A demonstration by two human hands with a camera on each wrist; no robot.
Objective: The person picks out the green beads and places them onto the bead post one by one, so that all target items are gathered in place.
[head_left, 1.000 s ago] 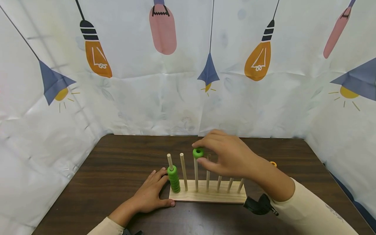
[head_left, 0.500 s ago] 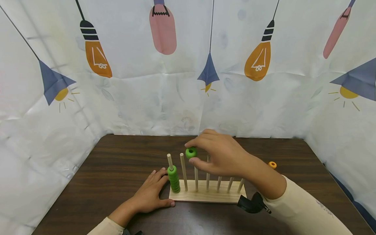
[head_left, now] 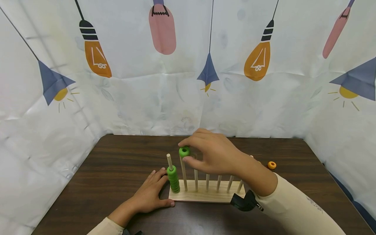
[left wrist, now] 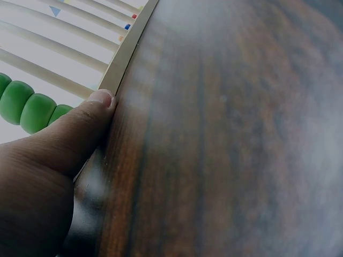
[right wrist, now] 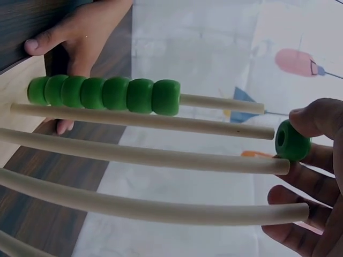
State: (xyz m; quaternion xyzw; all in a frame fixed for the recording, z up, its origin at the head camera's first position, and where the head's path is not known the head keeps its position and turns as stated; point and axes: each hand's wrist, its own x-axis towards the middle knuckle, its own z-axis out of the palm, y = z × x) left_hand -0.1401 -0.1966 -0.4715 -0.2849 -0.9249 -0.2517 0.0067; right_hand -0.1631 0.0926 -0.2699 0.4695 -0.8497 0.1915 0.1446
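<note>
My right hand (head_left: 212,153) pinches a round green bead (head_left: 181,154) between thumb and fingers. In the head view the bead overlaps the tip of the second peg from the left; the right wrist view has the bead (right wrist: 298,145) just off that peg's tip (right wrist: 262,130). The peg abacus has a pale wooden base (head_left: 205,196) with several upright pegs. A stack of green beads (head_left: 174,180) fills the lower part of its leftmost peg. My left hand (head_left: 149,192) holds the base's left end, thumb (left wrist: 88,118) against the front edge and fingers towards the back.
An orange bead (head_left: 271,165) lies on the dark wooden table (head_left: 117,163), behind and right of the abacus. Small blue (left wrist: 127,27) and red beads (left wrist: 134,16) show past the pegs in the left wrist view. A printed white curtain (head_left: 147,104) hangs behind the table.
My right hand has moved left with the green bead, from above the third peg to the tip of the second. The orange bead has come into fuller view. My left hand has stayed put.
</note>
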